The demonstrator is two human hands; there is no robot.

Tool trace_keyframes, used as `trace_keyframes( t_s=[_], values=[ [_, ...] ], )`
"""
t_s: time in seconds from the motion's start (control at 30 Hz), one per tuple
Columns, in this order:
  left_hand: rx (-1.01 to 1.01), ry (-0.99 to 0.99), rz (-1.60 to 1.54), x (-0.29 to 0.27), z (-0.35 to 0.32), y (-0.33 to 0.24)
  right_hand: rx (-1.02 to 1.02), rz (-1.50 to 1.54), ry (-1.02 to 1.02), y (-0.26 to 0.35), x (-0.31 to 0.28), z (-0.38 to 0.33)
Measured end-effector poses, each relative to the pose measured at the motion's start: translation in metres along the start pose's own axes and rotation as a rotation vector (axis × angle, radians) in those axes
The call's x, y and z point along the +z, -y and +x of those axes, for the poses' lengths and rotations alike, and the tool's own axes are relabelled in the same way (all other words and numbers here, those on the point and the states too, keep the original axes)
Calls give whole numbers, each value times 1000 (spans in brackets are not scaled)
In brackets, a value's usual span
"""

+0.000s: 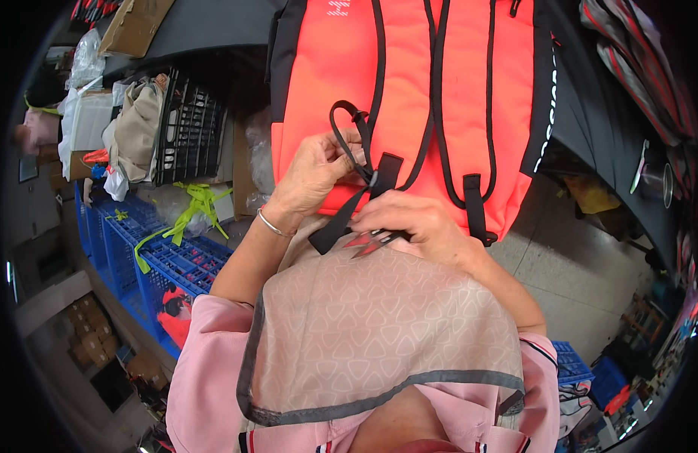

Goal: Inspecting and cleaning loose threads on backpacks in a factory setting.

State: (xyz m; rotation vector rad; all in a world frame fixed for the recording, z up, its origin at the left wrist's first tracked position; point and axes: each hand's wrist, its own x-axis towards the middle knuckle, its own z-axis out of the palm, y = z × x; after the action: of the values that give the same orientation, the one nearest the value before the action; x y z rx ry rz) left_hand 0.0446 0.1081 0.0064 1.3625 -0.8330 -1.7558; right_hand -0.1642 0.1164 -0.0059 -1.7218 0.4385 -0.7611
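A bright coral-red backpack (319,83) with black trim lies on the dark table in front of me, its two padded shoulder straps facing up. My left hand (315,174), a bangle on its wrist, pinches a black webbing strap (335,121) that forms a loop at the lower end of the left shoulder strap. Close beside it, my right hand (417,219) is closed around small pointed snips (370,243) with red on them, blades toward my left. Its fingers are by the black buckle (374,181), where the webbing tail (334,226) hangs down; whether they grip the webbing is hidden.
A patterned apron (387,325) covers my front. To the left stand a black crate (187,128), blue plastic crates (164,249) and yellow-green ribbons (194,211). The dark table (590,143) extends right, with a roll of tape (666,185) and grey-red fabric (636,68) on it.
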Motion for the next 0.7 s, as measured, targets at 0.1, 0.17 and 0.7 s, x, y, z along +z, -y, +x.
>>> trace_keyframes(
  t_s=[0.1, 0.17, 0.7],
  values=[
    [9, -6, 14, -7, 1, 2, 111, -106, -316, 15, -14, 2],
    [9, 21, 32, -9, -1, 3, 522, -34, -645, 15, -20, 7],
    [671, -466, 557, -29, -30, -51, 424, 260, -644, 3, -34, 42]
  ],
)
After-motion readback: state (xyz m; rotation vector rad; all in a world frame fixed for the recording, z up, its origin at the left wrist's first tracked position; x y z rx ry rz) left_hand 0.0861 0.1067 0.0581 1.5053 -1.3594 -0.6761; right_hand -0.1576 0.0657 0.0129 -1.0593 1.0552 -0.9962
